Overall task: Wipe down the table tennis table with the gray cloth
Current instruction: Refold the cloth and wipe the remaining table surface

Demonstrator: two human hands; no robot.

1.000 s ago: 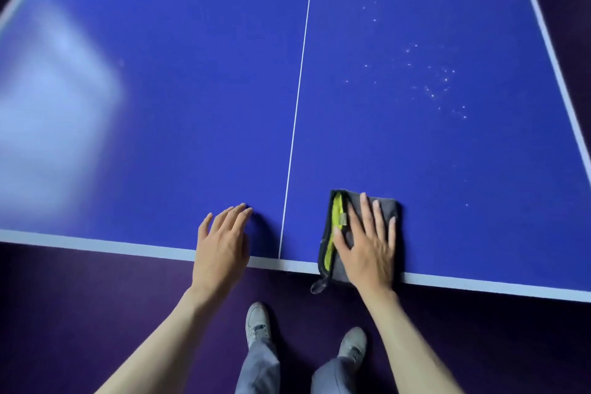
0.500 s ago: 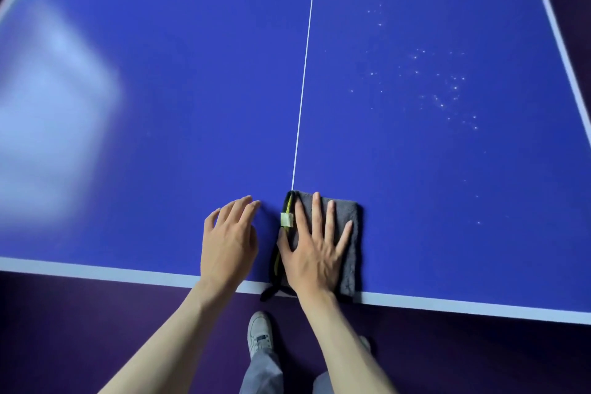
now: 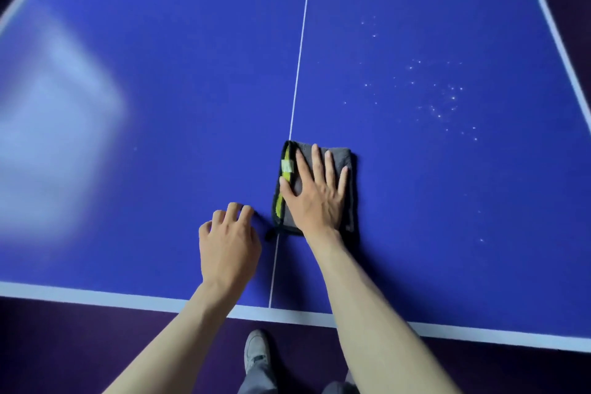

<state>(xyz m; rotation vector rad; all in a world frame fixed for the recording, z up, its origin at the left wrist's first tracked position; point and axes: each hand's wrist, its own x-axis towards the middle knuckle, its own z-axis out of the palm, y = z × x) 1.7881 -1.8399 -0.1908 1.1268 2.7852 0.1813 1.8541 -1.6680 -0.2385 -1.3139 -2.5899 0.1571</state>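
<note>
Your right hand (image 3: 315,198) lies flat on the gray cloth (image 3: 347,169), fingers (image 3: 316,163) straight and slightly spread, pressing the folded pad onto the desk (image 3: 160,73). The cloth sits just right of the white centre line (image 3: 300,41), its yellow-and-black edge (image 3: 283,182) touching that line, and well inside the near white border (image 3: 96,296).

Your left hand (image 3: 228,243) rests just left of the centre line, near the cloth but apart from it; its fingers are loosely curled with the tips on the surface, holding nothing.

Judged from the surface, the wipe looks far from finished. A scatter of pale specks (image 3: 441,99) lies right of the centre line, beyond and to the right of the cloth, with a few more nearer the right border (image 3: 550,41); none has been cleared. Left of the centre line the surface shows a broad pale glare, so you cannot tell whether that half is clean.

Nothing stands on the visible part of the desk in any direction from the cloth. The near border runs close below both wrists, with dark floor and a shoe (image 3: 256,350) beyond it. The right border slants in toward the specks, so a stroke carried too far that way would likely run the cloth off the edge.
</note>
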